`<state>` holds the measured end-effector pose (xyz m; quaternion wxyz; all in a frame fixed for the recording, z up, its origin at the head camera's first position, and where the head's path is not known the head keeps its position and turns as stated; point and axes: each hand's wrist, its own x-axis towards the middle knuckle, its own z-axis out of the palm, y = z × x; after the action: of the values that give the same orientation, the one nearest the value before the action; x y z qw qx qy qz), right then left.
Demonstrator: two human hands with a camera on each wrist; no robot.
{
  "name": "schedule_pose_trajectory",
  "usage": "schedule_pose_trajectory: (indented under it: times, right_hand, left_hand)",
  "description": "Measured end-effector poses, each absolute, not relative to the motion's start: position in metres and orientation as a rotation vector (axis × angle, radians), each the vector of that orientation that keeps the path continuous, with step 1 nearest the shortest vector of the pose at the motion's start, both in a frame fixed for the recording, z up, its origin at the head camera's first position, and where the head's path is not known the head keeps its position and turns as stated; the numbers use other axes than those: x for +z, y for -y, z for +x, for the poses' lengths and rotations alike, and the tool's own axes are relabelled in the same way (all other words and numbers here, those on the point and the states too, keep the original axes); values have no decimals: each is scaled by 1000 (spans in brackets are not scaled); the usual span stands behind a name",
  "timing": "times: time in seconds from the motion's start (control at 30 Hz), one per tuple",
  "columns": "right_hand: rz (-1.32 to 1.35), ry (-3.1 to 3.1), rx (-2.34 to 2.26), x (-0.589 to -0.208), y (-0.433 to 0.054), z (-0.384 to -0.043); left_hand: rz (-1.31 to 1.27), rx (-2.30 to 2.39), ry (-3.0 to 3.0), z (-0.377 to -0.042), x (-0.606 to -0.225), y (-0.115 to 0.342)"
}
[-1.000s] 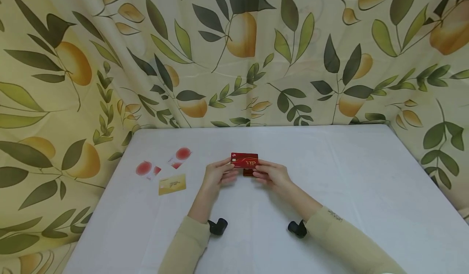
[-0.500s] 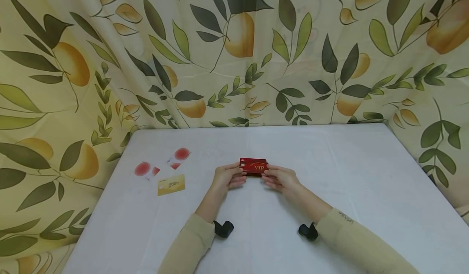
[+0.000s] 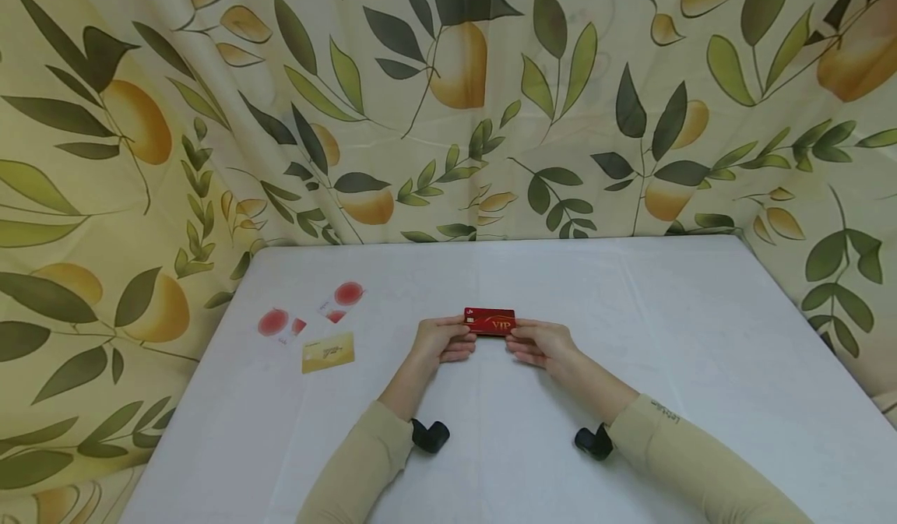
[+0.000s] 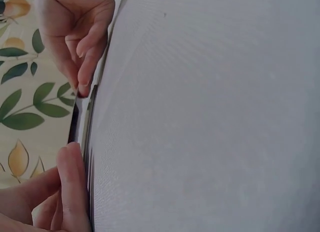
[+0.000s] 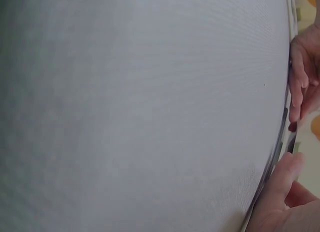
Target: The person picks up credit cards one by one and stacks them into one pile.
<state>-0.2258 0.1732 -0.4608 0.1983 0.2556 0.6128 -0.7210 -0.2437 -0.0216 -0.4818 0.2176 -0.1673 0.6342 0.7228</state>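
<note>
Red card [image 3: 489, 321], between fingers [image 3: 459, 346], apparently aloft

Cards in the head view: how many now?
4: a red VIP card between the hands; a gold card to their left; two red-circled white cards just beyond it. Others may be hidden beneath the VIP card.

You're holding a card [image 3: 489, 321] between left hand [image 3: 436, 343] and right hand [image 3: 550, 343], second card [image 3: 328, 353] lying left, curtain [image 3: 490, 158] hanging behind
</note>
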Motion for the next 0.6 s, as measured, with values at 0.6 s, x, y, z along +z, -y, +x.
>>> schedule_pose_trajectory:
  times: [0.6]
  right_hand:
    - [729,-1851,-1919,-465,-172,-231]
  left_hand:
    - [-437,1998,-1818,-247,-487,18]
